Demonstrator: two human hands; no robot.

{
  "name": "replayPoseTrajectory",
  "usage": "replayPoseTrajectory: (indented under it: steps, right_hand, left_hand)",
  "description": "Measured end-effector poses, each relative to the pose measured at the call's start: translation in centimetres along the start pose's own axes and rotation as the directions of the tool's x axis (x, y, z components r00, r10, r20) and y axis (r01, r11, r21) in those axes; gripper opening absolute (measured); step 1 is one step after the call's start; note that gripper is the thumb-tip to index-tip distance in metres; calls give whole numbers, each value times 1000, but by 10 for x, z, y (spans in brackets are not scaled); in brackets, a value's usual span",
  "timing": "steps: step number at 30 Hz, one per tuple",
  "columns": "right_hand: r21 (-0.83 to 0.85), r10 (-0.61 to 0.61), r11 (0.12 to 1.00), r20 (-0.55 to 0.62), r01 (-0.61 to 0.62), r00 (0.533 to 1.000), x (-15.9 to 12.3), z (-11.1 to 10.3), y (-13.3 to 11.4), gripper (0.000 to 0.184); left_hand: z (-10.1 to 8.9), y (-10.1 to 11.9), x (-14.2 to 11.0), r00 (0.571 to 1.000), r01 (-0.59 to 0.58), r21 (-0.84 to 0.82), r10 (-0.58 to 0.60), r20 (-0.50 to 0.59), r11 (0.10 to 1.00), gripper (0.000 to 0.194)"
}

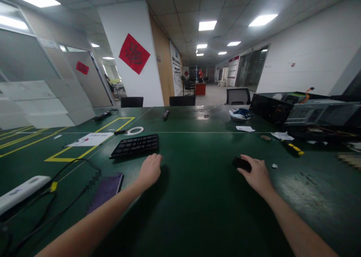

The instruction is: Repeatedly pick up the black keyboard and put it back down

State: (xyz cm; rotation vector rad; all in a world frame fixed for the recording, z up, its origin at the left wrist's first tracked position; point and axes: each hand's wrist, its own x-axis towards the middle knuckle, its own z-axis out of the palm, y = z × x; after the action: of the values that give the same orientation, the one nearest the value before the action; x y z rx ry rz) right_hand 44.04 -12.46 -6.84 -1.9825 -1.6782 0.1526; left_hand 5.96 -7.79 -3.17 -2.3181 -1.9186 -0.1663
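The right hand (258,174) holds a small, dark, oblong black object (242,164) just above or on the glossy dark-green bench (197,197); thumb and fingers close on its near end from either side, probably because so slim a body is easiest to steady that way, and its far end is left free. Whether it bears on the surface I cannot tell. The left hand (151,169) is loosely curled, knuckles up, just beside the near right corner of a flat black plastic tray divided into a grid (135,145); its palm is hidden, so I cannot tell whether it holds anything or touches the tray, though its place suggests it is there to keep that corner within reach. The tray lies somewhat askew, well apart from the black object, with bare green surface between the hands, which seems to leave both room to work. A purple flat rectangular item (106,189) lies near the left forearm, while a yellow-and-black-handled tool (295,148) lies beyond the right hand, near an open metal computer case (313,114), likely set aside to stay out of the way
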Motion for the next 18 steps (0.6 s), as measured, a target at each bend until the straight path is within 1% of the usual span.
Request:
replayPoseTrajectory:
  steps: [2, 4, 7, 9, 11, 12, 13, 14, 15, 16, 17, 18]
  right_hand:
    - [-120, 61, 991, 23, -58, 998, 2, 1, 5, 50]
    - [-185, 53, 982, 36, -45, 998, 1, 2, 6, 52]
    - [-232, 18, 972, -32, -25, 999, -1, 2, 3, 54]
    - [-240, 23, 970, -80, -42, 997, -2, 3, 1, 54]
    - [-238, 30, 970, -81, -49, 996, -1, 4, 2, 54]
    - [-237, 34, 970, -63, -48, 997, 0, 4, 3, 55]
    - [-235, 39, 971, -40, -47, 998, 0, 5, 3, 55]
    - [-233, 46, 971, -14, -48, 999, 1, 5, 4, 56]
    - [-230, 55, 972, 7, -52, 998, 1, 5, 4, 56]
    - [-227, 66, 972, 22, -59, 998, 1, 5, 4, 56]
    - [-223, 76, 973, 37, -66, 996, 1, 5, 4, 57]
    - [-217, 84, 973, 50, -71, 995, 1, 5, 3, 57]
  left_hand:
    - [4, 8, -14, 998, -27, -40, 30, 62, 999, 35]
    - [5, 10, -20, 997, -22, -36, 24, 67, 999, 32]
    - [3, 7, -22, 999, 2, 29, -3, 34, 1000, 27]
    - [4, 3, -24, 999, 23, 34, -24, 48, 999, 26]
    - [6, -1, -25, 997, 43, -39, -40, 66, 998, 23]
    - [7, -3, -25, 997, 56, -116, -49, 59, 992, 20]
    - [8, -5, -23, 996, 84, -231, -76, 42, 969, 16]
    - [8, -8, -20, 988, 150, -396, -150, 31, 906, 12]
    - [6, -12, -15, 965, 236, -576, -259, 43, 783, 8]
    - [3, -17, -7, 923, 314, -729, -374, 85, 609, 6]
    - [-1, -23, 1, 869, 367, -832, -473, 147, 415, 6]
    - [-6, -30, 11, 812, 395, -883, -546, 206, 254, 6]
